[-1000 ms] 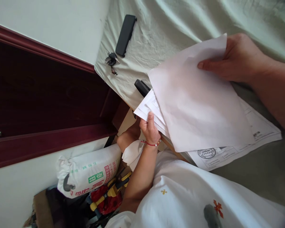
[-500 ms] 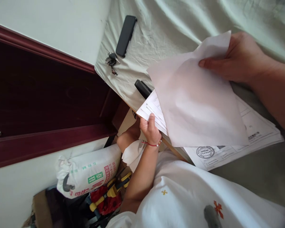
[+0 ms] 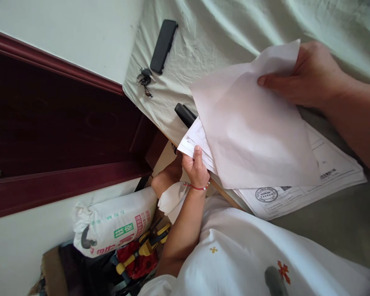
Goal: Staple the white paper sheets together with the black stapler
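Writing: round stamp and a barcode show on the printed forms [image 3: 296,193], text too small to read; the sack [image 3: 114,224] has a green label and red print, not legible. No brand visible on the phone [image 3: 163,46].

Surface & room: table [image 3: 222,33] under a creased pale-green cloth, wood edge showing just below the forms. Phone lies on the cloth well above-left of the forms, keys [image 3: 144,79] near it, a black stapler-like item [image 3: 185,115] touching the forms' upper-left corner. Left of the table: white wall, dark red wood frame [image 3: 61,135]. Sack on the floor below-left of the forms, yellow-handled tools [image 3: 142,250] beside it.

Hands: right hand [image 3: 308,76] pinches the top corner of a blank sheet [image 3: 253,131], thumb on front, sheet lifted & curved over the forms. Left hand [image 3: 195,166] grips the forms' lower-left corner, thumb on top, fingers underneath, red cord on wrist. Forms lie on the table, overhanging its edge.
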Action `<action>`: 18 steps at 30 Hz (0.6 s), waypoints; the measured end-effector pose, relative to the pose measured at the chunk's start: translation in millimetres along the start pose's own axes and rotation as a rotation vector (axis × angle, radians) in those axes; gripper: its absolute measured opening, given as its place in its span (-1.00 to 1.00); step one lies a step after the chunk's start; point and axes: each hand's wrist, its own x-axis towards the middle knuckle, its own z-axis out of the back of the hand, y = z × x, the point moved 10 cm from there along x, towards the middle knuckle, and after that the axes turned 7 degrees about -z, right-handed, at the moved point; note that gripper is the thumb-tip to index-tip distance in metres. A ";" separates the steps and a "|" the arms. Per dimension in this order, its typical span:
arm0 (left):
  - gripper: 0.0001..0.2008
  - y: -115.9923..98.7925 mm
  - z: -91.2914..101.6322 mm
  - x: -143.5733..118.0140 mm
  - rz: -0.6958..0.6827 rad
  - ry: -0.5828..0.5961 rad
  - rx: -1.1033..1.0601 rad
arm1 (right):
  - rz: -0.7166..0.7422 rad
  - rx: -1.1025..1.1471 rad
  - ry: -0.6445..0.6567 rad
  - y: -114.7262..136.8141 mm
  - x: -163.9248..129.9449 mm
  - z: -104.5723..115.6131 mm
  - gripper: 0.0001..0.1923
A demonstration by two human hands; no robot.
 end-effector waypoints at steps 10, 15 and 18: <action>-0.55 2.9 5.1 -0.9 0.011 -0.030 0.074 | 0.028 0.066 -0.027 3.5 -2.0 3.8 -0.64; -0.52 8.2 4.7 -1.5 0.037 -0.046 0.027 | 0.023 0.054 0.019 0.5 -0.4 -0.9 -0.68; -0.52 7.4 3.3 -1.4 0.021 -0.041 0.012 | 0.040 0.061 0.022 1.4 -0.6 -1.7 -0.66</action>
